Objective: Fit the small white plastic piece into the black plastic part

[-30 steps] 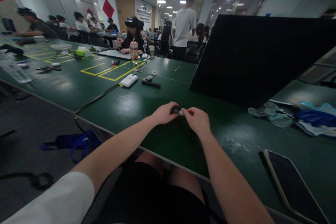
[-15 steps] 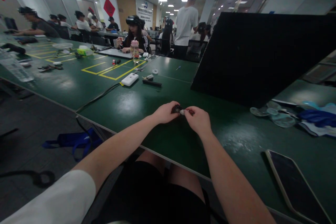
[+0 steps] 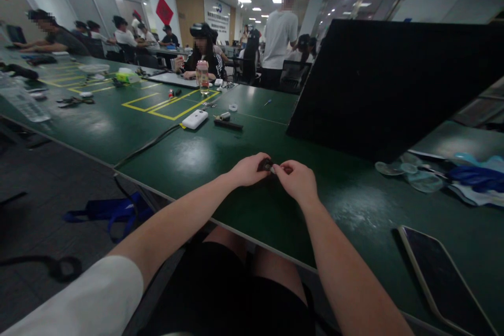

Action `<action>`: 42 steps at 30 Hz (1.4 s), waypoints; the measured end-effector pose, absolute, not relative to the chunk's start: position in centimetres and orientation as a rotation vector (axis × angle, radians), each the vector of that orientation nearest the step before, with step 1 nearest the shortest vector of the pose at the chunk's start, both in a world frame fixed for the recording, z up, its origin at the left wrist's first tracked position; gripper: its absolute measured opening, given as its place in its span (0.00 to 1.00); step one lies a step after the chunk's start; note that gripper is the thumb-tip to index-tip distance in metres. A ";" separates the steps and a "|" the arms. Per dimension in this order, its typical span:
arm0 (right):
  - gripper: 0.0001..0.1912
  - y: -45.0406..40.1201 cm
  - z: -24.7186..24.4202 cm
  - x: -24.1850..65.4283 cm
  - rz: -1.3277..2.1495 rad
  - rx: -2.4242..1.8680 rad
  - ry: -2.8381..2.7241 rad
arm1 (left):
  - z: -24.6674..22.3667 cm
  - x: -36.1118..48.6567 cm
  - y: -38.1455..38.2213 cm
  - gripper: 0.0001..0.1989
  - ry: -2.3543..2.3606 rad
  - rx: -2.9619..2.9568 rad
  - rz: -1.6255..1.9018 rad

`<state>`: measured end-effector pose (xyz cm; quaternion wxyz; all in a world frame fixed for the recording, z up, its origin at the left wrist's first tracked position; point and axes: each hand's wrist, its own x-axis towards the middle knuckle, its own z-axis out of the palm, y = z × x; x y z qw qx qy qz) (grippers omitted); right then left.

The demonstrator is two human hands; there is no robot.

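My left hand (image 3: 251, 170) is closed around a small dark object (image 3: 265, 165), too small to name, just above the green table (image 3: 244, 205). Pinched in the fingertips of my right hand (image 3: 296, 180) is a small whitish piece (image 3: 273, 169). The whitish piece meets the dark object between both hands; whether the two are joined I cannot tell. Fingers cover most of each item.
Ahead lie a white power bank (image 3: 195, 119), a black bar-shaped item (image 3: 228, 124) and a tape roll (image 3: 233, 107). A large black panel (image 3: 378, 89) leans at right. Nearer are a phone (image 3: 444, 278) and clear plastic pieces (image 3: 423, 178). A person (image 3: 202, 55) sits opposite.
My right fingertips have shifted slightly left toward the dark object, and less of the whitish piece shows. My left hand is almost unmoved.
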<state>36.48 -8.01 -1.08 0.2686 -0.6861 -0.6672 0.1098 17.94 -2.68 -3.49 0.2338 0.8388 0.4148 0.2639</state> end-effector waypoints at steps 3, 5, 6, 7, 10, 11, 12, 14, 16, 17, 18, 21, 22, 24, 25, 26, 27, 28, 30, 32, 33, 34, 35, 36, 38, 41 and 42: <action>0.13 -8.0 -1.2 36.6 0.309 -1.844 -1.804 | -3.6 17.9 -2.6 0.23 1.144 2.305 0.730; 0.13 -8.0 -1.2 36.6 0.319 -1.851 -1.797 | -3.7 17.9 -2.5 0.23 1.143 2.310 0.737; 0.13 -8.0 -1.2 36.6 0.322 -1.853 -1.796 | -3.7 17.9 -2.5 0.23 1.139 2.313 0.738; 0.12 -8.0 -1.2 36.6 0.325 -1.856 -1.795 | -3.7 18.0 -2.5 0.23 1.137 2.314 0.739; 0.12 -8.1 -1.1 36.6 0.337 -1.850 -1.798 | -3.7 17.9 -2.5 0.23 1.137 2.312 0.731; 0.12 -8.1 -1.0 36.5 0.338 -1.852 -1.796 | -3.7 17.9 -2.6 0.23 1.139 2.311 0.731; 0.12 -8.1 -1.0 36.5 0.336 -1.854 -1.792 | -3.6 17.9 -2.6 0.23 1.139 2.310 0.729; 0.12 -8.2 -1.0 36.4 0.330 -1.856 -1.789 | -3.5 17.9 -2.6 0.23 1.139 2.309 0.729; 0.12 -8.2 -1.0 36.3 0.337 -1.860 -1.784 | -3.5 17.9 -2.7 0.23 1.143 2.310 0.725; 0.12 -8.2 -1.0 36.3 0.343 -1.860 -1.781 | -3.5 17.9 -2.6 0.23 1.148 2.311 0.724; 0.11 -8.2 -1.0 36.3 0.351 -1.863 -1.777 | -3.6 17.9 -2.6 0.23 1.148 2.315 0.724; 0.11 -8.2 -0.9 36.2 0.347 -1.869 -1.777 | -3.7 17.9 -2.5 0.23 1.143 2.333 0.731; 0.11 -8.2 -1.0 36.2 0.337 -1.866 -1.781 | -3.8 17.9 -2.5 0.23 1.142 2.340 0.732; 0.11 -8.2 -1.0 36.3 0.325 -1.850 -1.795 | -3.9 17.9 -2.4 0.23 1.146 2.350 0.731; 0.11 -8.2 -1.0 36.3 0.325 -1.839 -1.803 | -3.9 17.9 -2.5 0.23 1.151 2.353 0.728; 0.11 -8.1 -1.0 36.3 0.328 -1.826 -1.810 | -3.9 17.9 -2.5 0.24 1.152 2.354 0.720; 0.11 -8.2 -1.1 36.3 0.333 -1.817 -1.816 | -3.9 17.9 -2.5 0.24 1.153 2.355 0.709; 0.11 -8.2 -1.1 36.3 0.336 -1.811 -1.821 | -3.8 17.9 -2.6 0.24 1.155 2.356 0.697; 0.11 -8.2 -1.1 36.2 0.342 -1.803 -1.830 | -3.7 17.9 -2.7 0.25 1.166 2.360 0.676; 0.11 -8.2 -1.0 36.2 0.349 -1.802 -1.833 | -3.5 17.9 -2.8 0.25 1.171 2.366 0.658; 0.11 -8.3 -1.0 36.2 0.351 -1.803 -1.831 | -3.4 17.8 -2.8 0.25 1.171 2.368 0.652; 0.11 -8.3 -1.0 36.1 0.354 -1.806 -1.828 | -3.3 17.8 -2.9 0.25 1.168 2.370 0.644; 0.11 -8.3 -1.0 36.1 0.357 -1.810 -1.826 | -3.2 17.8 -2.9 0.25 1.164 2.372 0.637; 0.11 -8.4 -0.9 36.1 0.361 -1.814 -1.827 | -3.1 17.8 -3.0 0.25 1.159 2.374 0.630; 0.11 -8.4 -0.9 36.1 0.368 -1.821 -1.829 | -3.0 17.7 -3.1 0.25 1.160 2.373 0.622; 0.11 -8.4 -0.8 36.1 0.373 -1.823 -1.826 | -2.9 17.7 -3.1 0.25 1.158 2.366 0.618; 0.11 -8.4 -0.9 36.1 0.375 -1.822 -1.824 | -3.0 17.7 -3.1 0.25 1.158 2.365 0.622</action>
